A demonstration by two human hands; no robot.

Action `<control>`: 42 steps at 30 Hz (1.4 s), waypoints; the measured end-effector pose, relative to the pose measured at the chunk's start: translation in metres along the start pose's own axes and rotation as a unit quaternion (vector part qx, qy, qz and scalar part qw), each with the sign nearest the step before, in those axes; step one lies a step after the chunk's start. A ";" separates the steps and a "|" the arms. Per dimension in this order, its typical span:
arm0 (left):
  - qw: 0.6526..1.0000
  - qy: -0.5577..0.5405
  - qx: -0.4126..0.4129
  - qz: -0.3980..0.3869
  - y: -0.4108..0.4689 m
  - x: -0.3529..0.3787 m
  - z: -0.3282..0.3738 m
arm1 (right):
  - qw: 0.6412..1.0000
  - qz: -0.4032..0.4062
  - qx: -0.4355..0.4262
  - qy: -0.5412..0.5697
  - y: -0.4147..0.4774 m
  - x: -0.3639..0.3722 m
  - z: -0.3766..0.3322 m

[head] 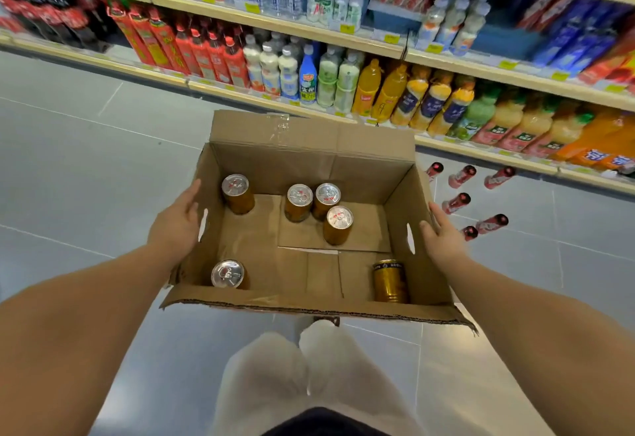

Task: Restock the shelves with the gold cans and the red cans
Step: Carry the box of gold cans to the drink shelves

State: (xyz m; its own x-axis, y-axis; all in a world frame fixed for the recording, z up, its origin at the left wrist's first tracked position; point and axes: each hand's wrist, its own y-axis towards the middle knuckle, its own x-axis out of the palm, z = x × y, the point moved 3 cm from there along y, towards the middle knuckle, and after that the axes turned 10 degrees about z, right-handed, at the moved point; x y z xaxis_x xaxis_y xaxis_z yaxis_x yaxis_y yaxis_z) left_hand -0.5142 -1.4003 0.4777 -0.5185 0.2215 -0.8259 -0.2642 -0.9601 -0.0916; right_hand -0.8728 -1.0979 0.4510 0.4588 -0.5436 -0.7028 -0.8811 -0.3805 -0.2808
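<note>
While you look down via head cam, your L hand [177, 226] and R hand [443, 238] press flat on the outer side walls of the cardboard box [309, 130], at 9 and 3 o'clock. Fingers are straight and held together. Six gold cans [299, 202] stand inside the box. Approx. six red cans [462, 176] sit on the floor [86, 147] at the box's 3 o'clock, below the shelves [309, 32] at 12.

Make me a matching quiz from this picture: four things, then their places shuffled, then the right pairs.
1 gold cans
2 red cans
3 left hand
4 orange bottles

A on the floor
B on the lowest shelf
C inside the cardboard box
D flat against the box's left side

Pairs: 1-C, 2-A, 3-D, 4-B
</note>
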 end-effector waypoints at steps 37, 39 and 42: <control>0.992 0.072 -0.003 -0.104 0.595 0.444 -0.086 | 0.980 0.091 0.144 -0.104 0.494 0.438 -0.004; 0.993 0.068 -0.001 -0.097 0.593 0.462 -0.098 | 0.979 0.091 0.137 -0.116 0.507 0.450 0.010; 0.992 0.071 -0.020 -0.100 0.591 0.482 -0.113 | 0.977 0.095 0.138 -0.131 0.517 0.461 0.028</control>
State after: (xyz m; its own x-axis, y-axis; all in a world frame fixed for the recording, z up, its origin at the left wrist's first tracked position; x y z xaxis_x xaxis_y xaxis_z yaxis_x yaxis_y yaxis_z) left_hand -0.8286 -1.8805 -0.0371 -0.3381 0.3838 -0.8593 -0.3165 -0.9063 -0.2802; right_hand -1.1204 -1.5244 -0.0370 0.2697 -0.3614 -0.8926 -0.9618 -0.0555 -0.2682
